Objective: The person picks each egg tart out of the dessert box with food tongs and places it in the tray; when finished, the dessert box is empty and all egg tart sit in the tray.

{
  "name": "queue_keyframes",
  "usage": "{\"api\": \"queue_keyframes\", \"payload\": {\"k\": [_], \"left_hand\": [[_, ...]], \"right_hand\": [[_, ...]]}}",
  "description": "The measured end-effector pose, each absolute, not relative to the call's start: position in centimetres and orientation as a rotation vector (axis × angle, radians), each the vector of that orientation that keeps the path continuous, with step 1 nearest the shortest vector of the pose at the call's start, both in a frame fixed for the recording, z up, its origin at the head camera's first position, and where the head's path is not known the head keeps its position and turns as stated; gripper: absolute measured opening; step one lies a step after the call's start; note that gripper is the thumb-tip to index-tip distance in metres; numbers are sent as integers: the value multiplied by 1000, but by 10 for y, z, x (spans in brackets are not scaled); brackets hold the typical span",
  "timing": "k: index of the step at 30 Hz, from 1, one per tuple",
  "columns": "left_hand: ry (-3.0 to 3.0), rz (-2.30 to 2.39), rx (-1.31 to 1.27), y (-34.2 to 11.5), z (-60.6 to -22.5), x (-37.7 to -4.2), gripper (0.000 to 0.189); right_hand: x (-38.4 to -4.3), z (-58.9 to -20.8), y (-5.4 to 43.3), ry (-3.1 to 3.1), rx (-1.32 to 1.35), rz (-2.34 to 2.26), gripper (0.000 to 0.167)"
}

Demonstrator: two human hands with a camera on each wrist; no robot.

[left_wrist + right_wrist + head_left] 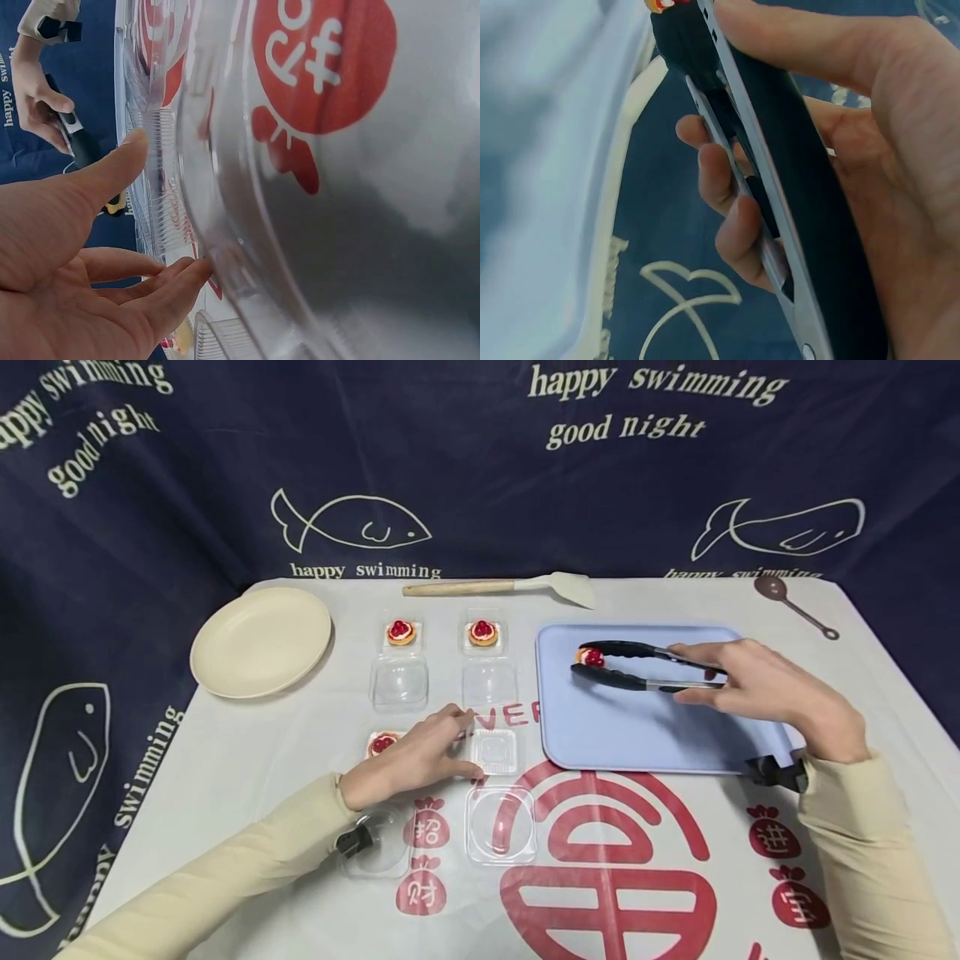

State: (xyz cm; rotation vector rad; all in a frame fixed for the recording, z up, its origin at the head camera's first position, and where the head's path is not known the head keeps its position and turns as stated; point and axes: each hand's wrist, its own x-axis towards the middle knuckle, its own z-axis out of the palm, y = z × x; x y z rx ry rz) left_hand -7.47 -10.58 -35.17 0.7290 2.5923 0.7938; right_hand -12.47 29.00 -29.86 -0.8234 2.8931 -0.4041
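Note:
My right hand (757,681) grips black-and-silver tongs (626,681) over the light blue tray (637,739). A small red-topped tart (590,657) sits between the tongs' black tips. In the right wrist view, the thumb and curled fingers wrap the tongs' handles (802,195). My left hand (416,752) reaches to the left side of a clear plastic box (495,752) with no tart in it, thumb and fingers spread apart. In the left wrist view, the thumb tip lies right at the box's ridged edge (161,187). The box's lid (501,827) lies flipped open on the near side.
Two clear boxes with tarts (401,633) stand at the back with lids folded open. Another tart (384,743) is partly behind the left hand. A cream plate (258,643) lies at left, a wooden-handled spatula (498,587) at the back, a brown spoon (795,606) at back right.

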Motion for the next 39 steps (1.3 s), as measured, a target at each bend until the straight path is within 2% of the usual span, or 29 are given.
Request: {"api": "queue_keyframes", "payload": {"k": [8,19,39], "left_hand": [[2606,788,729,-107,-351,-75,61],[2583,791,695,-107,-349,-74,58],[2529,827,751,-111,-344,-80,57]], "right_hand": [[-132,-307,297,2903,-684,-344,60],[-139,-318,293,2901,-762,-387,56],[-128,-319,299,2989,-742,-542,73]]}}
